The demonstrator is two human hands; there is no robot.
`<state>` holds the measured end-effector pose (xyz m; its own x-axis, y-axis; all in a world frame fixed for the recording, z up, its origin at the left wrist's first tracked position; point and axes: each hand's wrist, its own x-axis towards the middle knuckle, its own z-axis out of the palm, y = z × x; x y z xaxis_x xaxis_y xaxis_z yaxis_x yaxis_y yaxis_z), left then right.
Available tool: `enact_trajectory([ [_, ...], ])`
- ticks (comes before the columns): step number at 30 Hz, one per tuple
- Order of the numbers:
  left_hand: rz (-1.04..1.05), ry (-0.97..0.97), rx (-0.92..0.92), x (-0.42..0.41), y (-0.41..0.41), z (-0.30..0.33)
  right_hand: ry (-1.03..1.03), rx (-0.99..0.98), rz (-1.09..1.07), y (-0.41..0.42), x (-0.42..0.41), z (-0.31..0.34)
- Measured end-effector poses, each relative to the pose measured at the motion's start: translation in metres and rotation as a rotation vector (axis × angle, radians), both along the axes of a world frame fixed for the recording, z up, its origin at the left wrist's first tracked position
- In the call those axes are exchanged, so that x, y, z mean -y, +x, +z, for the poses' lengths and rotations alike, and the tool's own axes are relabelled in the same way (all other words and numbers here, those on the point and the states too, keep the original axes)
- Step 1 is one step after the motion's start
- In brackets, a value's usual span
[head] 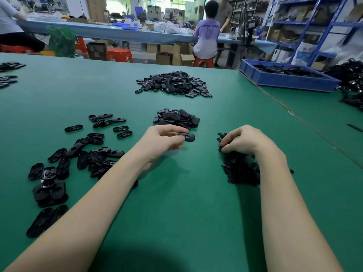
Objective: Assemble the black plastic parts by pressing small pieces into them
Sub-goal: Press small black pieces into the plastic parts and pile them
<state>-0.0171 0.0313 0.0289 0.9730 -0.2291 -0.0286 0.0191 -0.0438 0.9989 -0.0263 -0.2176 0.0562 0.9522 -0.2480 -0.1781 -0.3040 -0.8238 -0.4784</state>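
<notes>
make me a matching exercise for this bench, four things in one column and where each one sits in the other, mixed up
Things
1. black oval part
2. pile of small black pieces
3. blue bin
4. scattered oval shells

Places
A. on the green table, left of the left arm
B. pinched in the left hand
C. under the fingers of the right hand
D. far right, at the back edge of the table

Pairs: 1-B, 2-C, 3-D, 4-A
</notes>
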Motion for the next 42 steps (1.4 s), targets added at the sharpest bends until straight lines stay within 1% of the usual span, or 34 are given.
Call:
enact_trajectory([
  [3,-0.005,-0.013,-0.023,0.000,-0.001,0.000,0.016,0.002,0.012,0.000,-0.002,-0.002],
  [9,0.012,0.036,-0.029,0.001,-0.002,0.001,0.033,0.005,0.038,0.002,-0.003,-0.005],
  [14,0.002,0.037,-0.025,0.001,-0.002,0.000,-0.001,0.026,-0.008,0.002,-0.003,-0.007],
  [18,-0.010,0.017,-0.032,0.000,-0.001,-0.001,-0.103,0.063,-0.013,0.003,-0.009,-0.010],
  [19,-0.010,0.007,-0.036,0.000,-0.001,-0.001,-0.102,0.079,-0.004,0.004,-0.010,-0.010],
  [20,-0.010,-0.005,-0.041,0.000,-0.001,-0.001,-0.058,0.103,0.010,0.006,-0.011,-0.011],
  [21,-0.010,-0.018,-0.046,0.000,0.000,-0.001,0.034,0.134,0.029,0.007,-0.012,-0.011],
  [23,-0.008,-0.036,-0.052,-0.001,0.001,-0.002,0.266,0.188,0.056,0.008,-0.016,-0.009],
  [25,-0.005,-0.037,-0.053,-0.001,0.001,-0.002,0.434,0.191,0.079,0.006,-0.020,-0.007],
  [27,-0.004,-0.039,-0.054,0.000,0.001,-0.002,0.532,0.169,0.101,0.005,-0.022,-0.007],
  [33,0.004,-0.045,-0.056,0.000,-0.001,0.000,0.605,0.106,0.159,0.001,-0.025,-0.001],
  [42,-0.008,-0.042,-0.059,0.001,-0.001,0.003,0.575,0.100,0.197,0.001,-0.034,0.001],
])
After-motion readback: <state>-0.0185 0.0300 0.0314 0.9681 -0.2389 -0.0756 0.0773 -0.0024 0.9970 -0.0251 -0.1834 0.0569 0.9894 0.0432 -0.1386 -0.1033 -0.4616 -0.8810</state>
